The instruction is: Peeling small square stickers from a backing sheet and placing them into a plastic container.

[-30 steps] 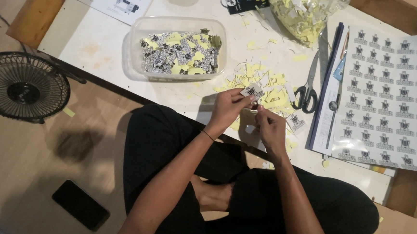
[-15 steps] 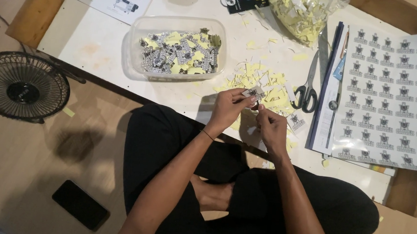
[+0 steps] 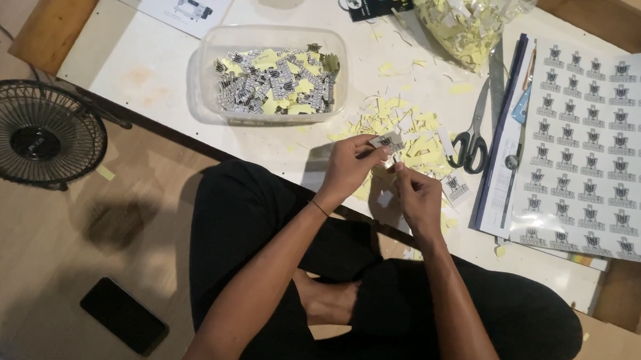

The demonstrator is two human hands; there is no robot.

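Two hands meet above the near edge of the white table [image 3: 157,66]. My left hand [image 3: 351,171] pinches a small printed sticker [image 3: 386,142] between thumb and fingertips, and my right hand [image 3: 417,197] has its fingers pressed together just beside it, touching its lower corner. Beyond my fingers lies a loose heap of thin yellow paper scraps [image 3: 412,130], ragged and flat. To the right of them rest the scissors [image 3: 473,137], near. To the left stands a clear plastic tub [image 3: 209,54] with cut stickers, with open table between.
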